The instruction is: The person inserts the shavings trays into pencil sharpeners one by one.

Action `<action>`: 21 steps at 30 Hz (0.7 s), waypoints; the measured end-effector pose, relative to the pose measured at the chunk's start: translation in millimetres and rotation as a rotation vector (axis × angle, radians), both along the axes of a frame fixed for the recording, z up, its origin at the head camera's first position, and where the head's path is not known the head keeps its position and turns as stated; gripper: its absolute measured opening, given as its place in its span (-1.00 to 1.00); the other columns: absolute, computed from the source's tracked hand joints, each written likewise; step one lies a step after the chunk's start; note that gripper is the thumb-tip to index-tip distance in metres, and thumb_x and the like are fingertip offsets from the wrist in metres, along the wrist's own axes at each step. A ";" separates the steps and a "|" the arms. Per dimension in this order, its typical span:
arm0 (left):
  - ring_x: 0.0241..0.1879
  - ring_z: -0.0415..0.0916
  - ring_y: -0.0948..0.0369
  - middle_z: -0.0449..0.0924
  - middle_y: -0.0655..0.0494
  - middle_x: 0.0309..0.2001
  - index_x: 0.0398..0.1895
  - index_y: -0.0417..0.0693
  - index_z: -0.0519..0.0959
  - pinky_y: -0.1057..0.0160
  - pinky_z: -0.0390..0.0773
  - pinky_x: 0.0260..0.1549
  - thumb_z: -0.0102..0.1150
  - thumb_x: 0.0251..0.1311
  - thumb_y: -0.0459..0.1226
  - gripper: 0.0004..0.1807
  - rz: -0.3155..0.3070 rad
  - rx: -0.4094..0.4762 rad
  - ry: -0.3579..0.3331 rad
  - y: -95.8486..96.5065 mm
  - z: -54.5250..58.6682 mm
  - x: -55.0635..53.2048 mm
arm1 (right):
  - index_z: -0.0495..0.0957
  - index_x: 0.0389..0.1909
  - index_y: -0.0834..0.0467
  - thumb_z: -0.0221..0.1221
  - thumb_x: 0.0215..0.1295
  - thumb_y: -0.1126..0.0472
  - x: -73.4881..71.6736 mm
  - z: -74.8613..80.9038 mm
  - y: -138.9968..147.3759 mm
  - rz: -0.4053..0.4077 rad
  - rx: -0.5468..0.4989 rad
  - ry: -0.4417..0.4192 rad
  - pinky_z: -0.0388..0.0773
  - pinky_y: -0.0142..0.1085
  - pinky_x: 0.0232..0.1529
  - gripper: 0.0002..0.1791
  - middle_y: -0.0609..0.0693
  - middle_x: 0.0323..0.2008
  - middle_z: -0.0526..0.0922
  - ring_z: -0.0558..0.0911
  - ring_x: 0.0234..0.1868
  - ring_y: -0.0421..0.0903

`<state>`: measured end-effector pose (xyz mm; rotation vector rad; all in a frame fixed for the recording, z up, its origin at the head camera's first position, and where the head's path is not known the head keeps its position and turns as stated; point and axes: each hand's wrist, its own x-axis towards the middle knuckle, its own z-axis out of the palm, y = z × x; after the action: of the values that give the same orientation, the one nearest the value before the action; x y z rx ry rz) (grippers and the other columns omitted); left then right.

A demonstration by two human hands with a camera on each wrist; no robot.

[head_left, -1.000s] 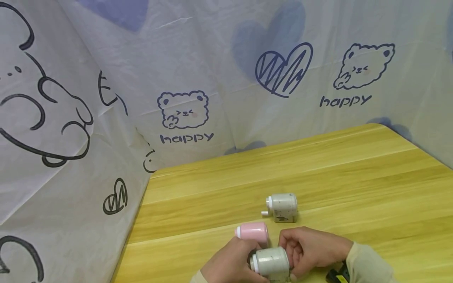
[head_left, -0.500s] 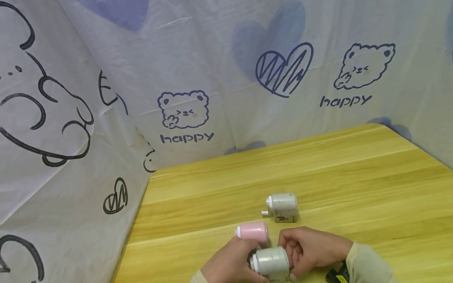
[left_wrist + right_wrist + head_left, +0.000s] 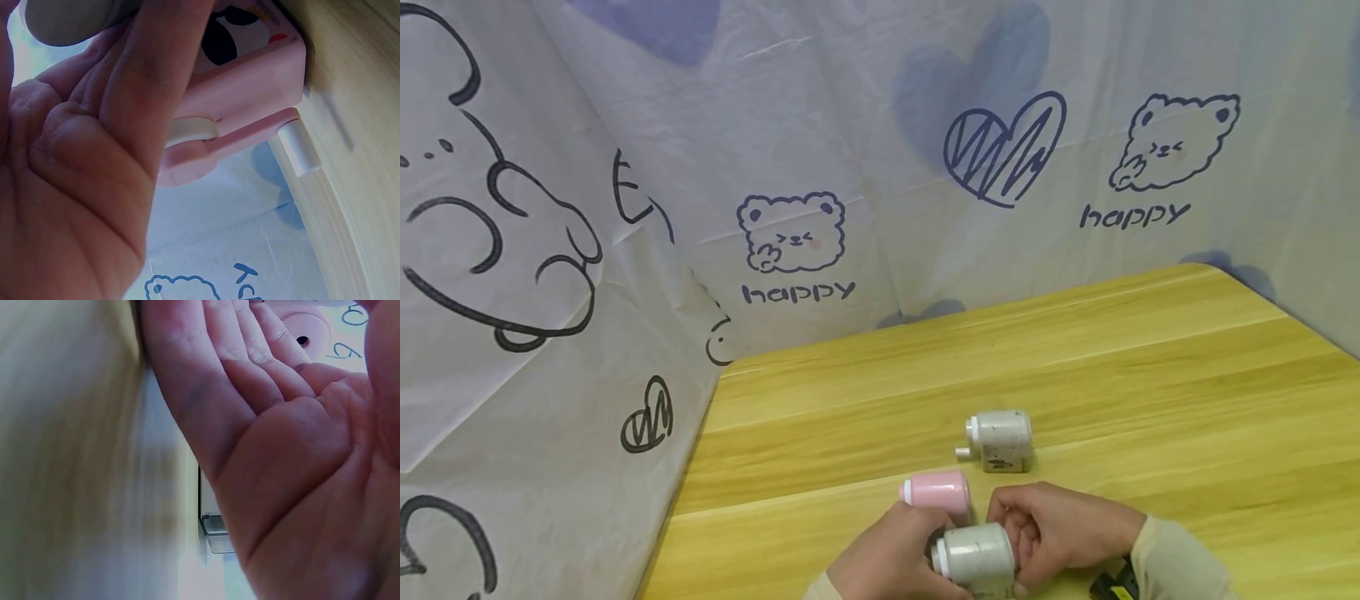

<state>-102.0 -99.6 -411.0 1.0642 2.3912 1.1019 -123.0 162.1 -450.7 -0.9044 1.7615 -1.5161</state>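
Observation:
A grey pencil sharpener [image 3: 977, 554] with a white collar is between my hands at the front of the table. My left hand [image 3: 887, 554] grips it from the left, thumb in front and fingers behind. At its right end, my right hand [image 3: 1060, 533] holds on with bent fingers and thumb; the fingertips are partly hidden. In the left wrist view, the sharpener's rounded grey end [image 3: 69, 22] shows above the palm. Just behind my left hand stands a pink pencil sharpener [image 3: 940, 493]. Its crank arm [image 3: 253, 133] and white knob [image 3: 300, 149] show in the left wrist view.
Another grey pencil sharpener [image 3: 1003, 440], crank facing left, stands farther back on the wood-grain table [image 3: 850, 417]. A printed white cloth [image 3: 865, 150] hangs along the back and sides. A black wrist strap [image 3: 1116, 581] lies by the right sleeve.
The head view shifts very slightly. Hands and sharpeners keep the same positions.

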 end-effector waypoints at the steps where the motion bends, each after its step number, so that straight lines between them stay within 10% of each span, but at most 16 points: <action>1: -0.41 0.48 0.52 0.55 0.45 -0.40 -0.29 0.04 0.61 0.47 0.57 -0.40 0.66 -0.17 -0.29 -0.60 0.003 -0.002 -0.006 -0.1 -0.1 0.0 | 0.50 -0.05 0.22 0.46 0.04 0.40 -0.2 0.0 0.1 0.002 -0.002 0.000 0.58 -0.49 -0.37 -0.54 -0.09 -0.37 0.71 0.63 -0.40 -0.31; 21: -0.42 0.51 0.50 0.57 0.43 -0.41 -0.29 0.07 0.60 0.44 0.59 -0.42 0.66 -0.14 -0.29 -0.61 -0.004 0.040 -0.042 -0.8 0.1 0.3 | 0.49 -0.03 0.23 0.46 0.05 0.39 0.2 1.6 1.1 0.009 -0.009 -0.026 0.58 -0.49 -0.37 -0.53 -0.07 -0.35 0.73 0.65 -0.39 -0.30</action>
<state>-101.7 -100.4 -410.9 1.0477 2.3433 1.1631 -122.8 163.1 -449.0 -0.8913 1.7313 -1.5243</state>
